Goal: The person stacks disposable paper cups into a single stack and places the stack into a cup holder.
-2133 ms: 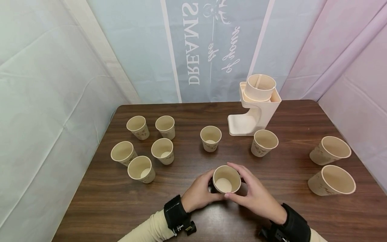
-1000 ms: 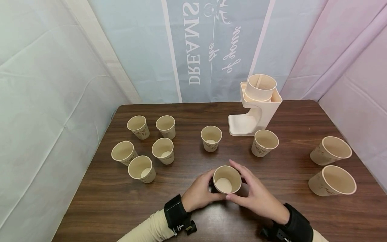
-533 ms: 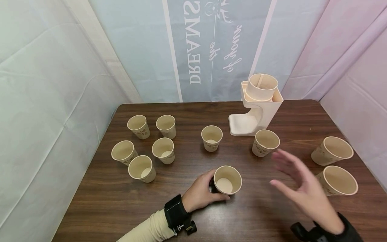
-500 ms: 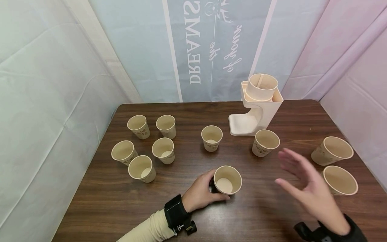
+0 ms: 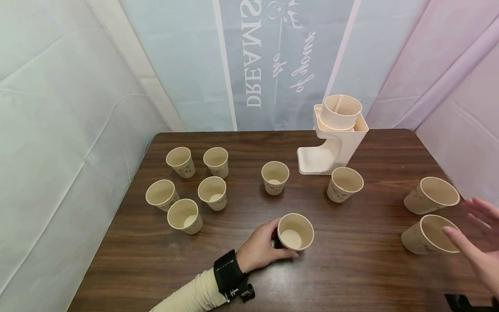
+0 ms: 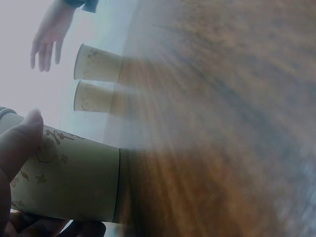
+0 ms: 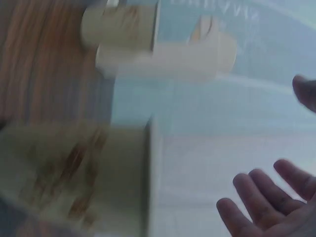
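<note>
Apparently cup-steadying step: left hand [image 5: 260,248] grips cup [image 5: 295,233], lower centre; right hand [image 5: 486,261] (fingers loose, empty) lower right; grasping needs closing.

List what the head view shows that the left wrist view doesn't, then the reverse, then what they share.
Head only: the white stand, the backdrop lettering, a group of five cups at the left, the middle cup, the cup in front of the stand, and the inside of the held cup.
Left wrist only: the printed pattern on the held cup's side.
Both: the left hand gripping that cup, the right hand, the farther right cup, the nearer right cup and the table.
</note>
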The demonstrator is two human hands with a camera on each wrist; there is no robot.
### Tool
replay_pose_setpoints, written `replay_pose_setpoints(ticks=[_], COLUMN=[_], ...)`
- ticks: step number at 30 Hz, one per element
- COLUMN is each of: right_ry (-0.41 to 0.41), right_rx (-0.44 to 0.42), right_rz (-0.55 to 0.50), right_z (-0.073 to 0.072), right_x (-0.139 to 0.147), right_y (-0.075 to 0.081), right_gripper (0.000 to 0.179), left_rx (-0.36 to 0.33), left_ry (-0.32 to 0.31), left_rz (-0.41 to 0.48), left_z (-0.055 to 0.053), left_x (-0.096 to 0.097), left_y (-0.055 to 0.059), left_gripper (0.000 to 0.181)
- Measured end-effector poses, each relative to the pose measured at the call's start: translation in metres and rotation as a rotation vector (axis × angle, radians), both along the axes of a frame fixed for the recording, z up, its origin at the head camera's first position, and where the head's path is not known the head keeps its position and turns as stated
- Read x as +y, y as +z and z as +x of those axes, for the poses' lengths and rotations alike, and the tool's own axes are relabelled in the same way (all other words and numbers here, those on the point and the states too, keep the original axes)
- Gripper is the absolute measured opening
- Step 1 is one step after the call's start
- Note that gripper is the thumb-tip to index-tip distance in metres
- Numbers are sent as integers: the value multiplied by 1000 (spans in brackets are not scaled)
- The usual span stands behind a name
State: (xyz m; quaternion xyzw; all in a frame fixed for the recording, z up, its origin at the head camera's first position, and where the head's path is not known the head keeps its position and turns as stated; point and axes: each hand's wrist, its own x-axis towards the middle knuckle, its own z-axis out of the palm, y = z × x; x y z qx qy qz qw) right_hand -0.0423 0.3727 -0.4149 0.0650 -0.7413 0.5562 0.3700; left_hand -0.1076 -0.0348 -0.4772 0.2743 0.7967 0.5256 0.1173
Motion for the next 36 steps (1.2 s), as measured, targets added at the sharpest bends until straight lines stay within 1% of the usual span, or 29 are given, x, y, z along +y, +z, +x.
replay_pose_setpoints(ticks=[1,3,4,5,8,10,11,13,16,18,21,24,28,31,32,36], right_ry=[27,59,95,109,99,112,109,92,44,22,65,31,16,68,69,25], right_rx=[15,21,25,11,-64,-111,-142,-195,-273,-305,-296,-317,-335,-311,-310,-332], right_rz=[-42,-73,-107,-135,-159,-190,-181,-106,37,92,32,77,101,31,31,90], right_z=[0,2,3,4,8,10,11,12,14,15,15,16,17,17,17,18], right_x=[6,16,21,25,35,41,42,46,49,50,50,49,48,47,47,44], right_y=[-3,-10,-14,-18,-30,-38,-42,-49,-56,-59,-61,-62,-63,-65,-66,-66], right_gripper=[58,58,60,61,63,68,71,77,87,90,91,90,88,85,85,83], left_rx=[0,-2,-3,-2,-1,-3,-5,-8,-9,-9,-10,-12,-12,-16,-16,-17], left_ry=[-1,-3,-2,-1,3,4,4,5,7,6,4,4,6,6,6,5], left_rz=[1,4,4,4,-2,-3,-4,-2,-2,-2,0,2,-1,2,2,6], left_z=[0,0,0,0,-1,-1,-1,-1,0,0,0,0,0,0,0,0], left_x=[0,0,0,0,0,0,0,0,1,1,0,0,0,1,1,1], left_y=[0,0,-1,-1,-1,-1,-1,-1,-1,-1,-2,-2,-1,-1,-1,-1], left_gripper=[74,74,74,74,75,74,74,74,73,74,74,74,74,75,75,74])
